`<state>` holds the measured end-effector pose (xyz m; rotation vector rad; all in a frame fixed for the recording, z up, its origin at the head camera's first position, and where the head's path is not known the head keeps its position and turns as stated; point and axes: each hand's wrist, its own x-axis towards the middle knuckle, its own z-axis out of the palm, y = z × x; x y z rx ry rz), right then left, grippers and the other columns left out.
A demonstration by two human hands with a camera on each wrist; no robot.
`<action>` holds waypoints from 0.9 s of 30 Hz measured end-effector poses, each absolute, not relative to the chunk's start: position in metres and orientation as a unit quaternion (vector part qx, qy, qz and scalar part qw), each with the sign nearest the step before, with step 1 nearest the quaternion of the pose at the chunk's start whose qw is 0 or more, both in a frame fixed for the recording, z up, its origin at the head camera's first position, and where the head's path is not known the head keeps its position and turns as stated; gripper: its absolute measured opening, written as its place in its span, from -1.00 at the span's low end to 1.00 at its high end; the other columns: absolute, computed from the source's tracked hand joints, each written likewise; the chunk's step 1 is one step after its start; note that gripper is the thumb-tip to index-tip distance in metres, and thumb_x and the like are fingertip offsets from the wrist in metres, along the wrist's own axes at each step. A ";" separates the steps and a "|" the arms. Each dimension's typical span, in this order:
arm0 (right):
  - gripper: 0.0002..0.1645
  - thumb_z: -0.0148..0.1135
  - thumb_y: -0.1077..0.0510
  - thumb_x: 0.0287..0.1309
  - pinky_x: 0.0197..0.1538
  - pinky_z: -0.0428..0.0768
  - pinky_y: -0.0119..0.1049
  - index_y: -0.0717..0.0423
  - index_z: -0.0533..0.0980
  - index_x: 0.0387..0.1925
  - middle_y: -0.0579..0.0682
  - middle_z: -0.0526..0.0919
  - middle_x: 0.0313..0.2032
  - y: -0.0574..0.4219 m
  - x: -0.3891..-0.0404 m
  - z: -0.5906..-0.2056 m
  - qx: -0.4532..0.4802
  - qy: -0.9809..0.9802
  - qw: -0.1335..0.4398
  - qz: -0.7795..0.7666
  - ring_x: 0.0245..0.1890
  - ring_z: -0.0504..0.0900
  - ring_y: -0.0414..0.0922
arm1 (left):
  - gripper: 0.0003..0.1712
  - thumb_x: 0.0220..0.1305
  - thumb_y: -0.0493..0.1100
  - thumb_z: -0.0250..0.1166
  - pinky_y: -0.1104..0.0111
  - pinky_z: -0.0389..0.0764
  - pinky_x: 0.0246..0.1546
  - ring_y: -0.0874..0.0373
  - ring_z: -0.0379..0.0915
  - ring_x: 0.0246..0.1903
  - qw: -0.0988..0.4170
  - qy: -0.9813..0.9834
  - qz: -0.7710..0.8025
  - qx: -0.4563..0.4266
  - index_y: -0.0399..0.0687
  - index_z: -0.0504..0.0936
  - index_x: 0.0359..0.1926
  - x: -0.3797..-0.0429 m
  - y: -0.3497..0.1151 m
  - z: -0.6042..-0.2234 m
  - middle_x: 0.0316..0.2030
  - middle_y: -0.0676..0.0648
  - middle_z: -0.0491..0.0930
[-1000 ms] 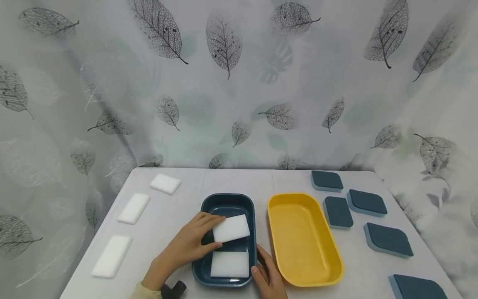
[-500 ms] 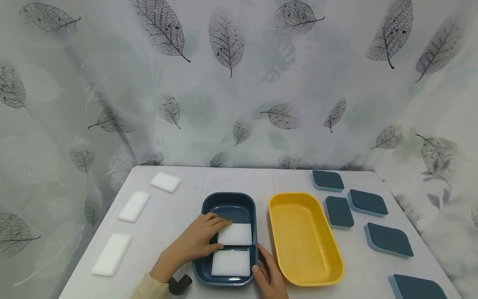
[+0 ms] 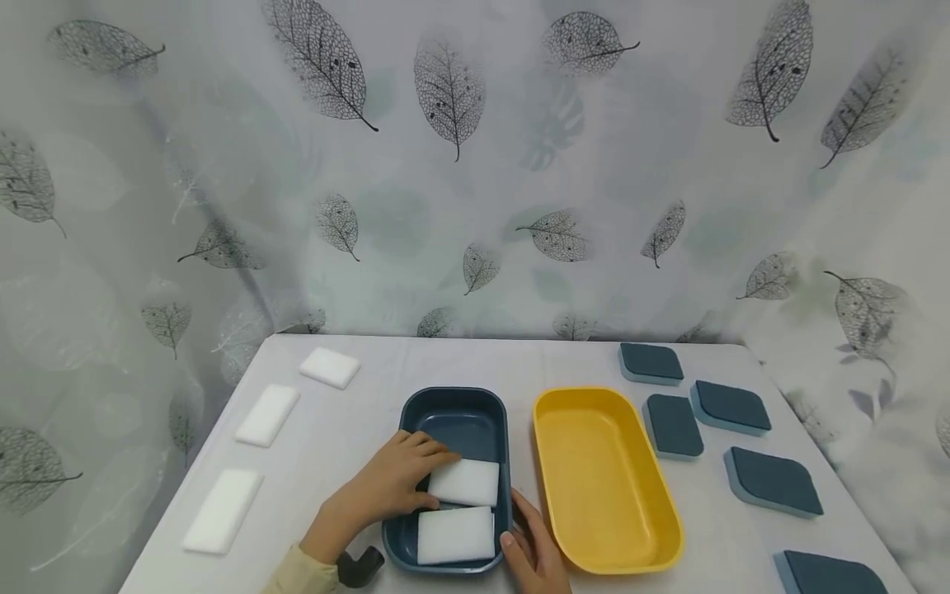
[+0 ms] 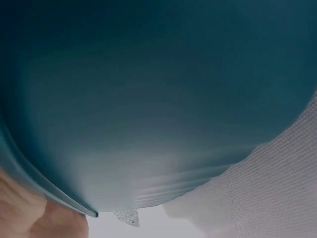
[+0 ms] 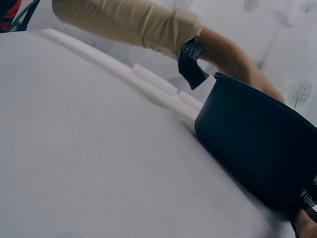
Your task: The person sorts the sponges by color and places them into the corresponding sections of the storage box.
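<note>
Inside the blue tray lie two white rectangular sponges. My left hand pinches the left end of the farther white sponge, thumb on its near side and fingers on its far side. Close in front of it, slightly turned, is the nearer white sponge. My right hand rests against the outside of the tray's right wall, near its front corner. In the right wrist view the tray's dark outer wall hides most of that hand. Blurred blue fills most of the left wrist view.
A yellow tray stands right of the blue one. Several dark blue-grey sponges lie along the table's right side. White sponges lie in a row along the left side. A leaf-print curtain hangs behind the white-covered table.
My left hand has brought the farther sponge down toward the near end of the blue tray, close to the other sponge, which has turned slightly. My right hand stays in place.
</note>
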<state>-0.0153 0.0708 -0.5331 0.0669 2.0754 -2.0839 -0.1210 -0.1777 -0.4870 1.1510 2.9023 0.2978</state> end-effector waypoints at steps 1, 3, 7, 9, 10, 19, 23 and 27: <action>-0.18 0.20 0.03 0.48 0.34 0.57 -0.42 0.30 0.15 0.56 0.50 0.16 0.52 0.071 -0.015 -0.533 0.024 0.702 0.103 -0.704 0.43 0.42 0.37 | -0.25 0.13 0.14 0.58 0.15 0.55 0.17 0.12 0.52 0.19 0.003 0.924 0.095 0.369 0.13 0.61 0.34 -0.121 -0.178 -0.486 0.20 0.10 0.68; -0.17 0.21 0.01 0.48 0.38 0.55 -0.27 0.28 0.16 0.57 0.49 0.16 0.52 0.072 -0.014 -0.533 0.028 0.705 0.107 -0.700 0.43 0.42 0.37 | -0.28 0.19 0.11 0.55 0.15 0.54 0.19 0.11 0.52 0.21 0.006 0.925 0.092 0.370 0.12 0.60 0.36 -0.120 -0.177 -0.485 0.21 0.09 0.68; -0.17 0.20 -0.01 0.48 0.39 0.54 -0.26 0.26 0.15 0.57 0.46 0.16 0.54 0.072 -0.014 -0.533 0.036 0.707 0.114 -0.697 0.45 0.40 0.35 | -0.31 0.25 0.09 0.50 0.14 0.53 0.21 0.10 0.52 0.24 0.022 0.926 0.092 0.366 0.13 0.58 0.38 -0.121 -0.176 -0.482 0.23 0.08 0.66; -0.18 0.21 0.00 0.47 0.38 0.55 -0.35 0.25 0.16 0.57 0.44 0.17 0.54 0.072 -0.014 -0.533 0.040 0.708 0.113 -0.696 0.46 0.38 0.34 | -0.33 0.27 0.11 0.48 0.12 0.52 0.23 0.10 0.51 0.25 0.032 0.926 0.098 0.362 0.14 0.58 0.37 -0.121 -0.175 -0.482 0.24 0.08 0.66; -0.18 0.21 0.00 0.47 0.38 0.55 -0.37 0.24 0.17 0.57 0.43 0.18 0.54 0.072 -0.014 -0.532 0.040 0.708 0.110 -0.696 0.47 0.36 0.34 | -0.34 0.28 0.11 0.47 0.12 0.52 0.23 0.11 0.51 0.25 0.034 0.926 0.103 0.361 0.14 0.59 0.37 -0.121 -0.175 -0.481 0.24 0.08 0.66; -0.24 0.18 0.02 0.50 0.27 0.43 -0.70 0.22 0.20 0.56 0.36 0.20 0.55 0.070 -0.019 -0.532 0.031 0.708 0.100 -0.699 0.53 0.26 0.31 | -0.14 0.10 0.39 0.50 0.12 0.50 0.20 0.12 0.51 0.19 0.020 0.934 0.101 0.342 0.17 0.58 0.36 -0.122 -0.175 -0.481 0.17 0.10 0.67; -0.19 0.19 0.00 0.49 0.36 0.52 -0.50 0.23 0.16 0.57 0.40 0.17 0.55 0.071 -0.017 -0.533 0.033 0.703 0.115 -0.701 0.50 0.32 0.32 | -0.12 -0.02 0.36 0.58 0.14 0.49 0.16 0.13 0.51 0.13 0.019 0.932 0.092 0.351 0.18 0.62 0.32 -0.119 -0.174 -0.482 0.08 0.11 0.67; -0.18 0.20 0.00 0.48 0.40 0.52 -0.36 0.24 0.16 0.57 0.42 0.18 0.54 0.072 -0.016 -0.533 0.033 0.703 0.115 -0.701 0.49 0.33 0.34 | -0.18 -0.05 0.33 0.61 0.12 0.49 0.18 0.14 0.53 0.11 0.022 0.930 0.093 0.355 0.21 0.66 0.24 -0.117 -0.173 -0.483 0.03 0.13 0.68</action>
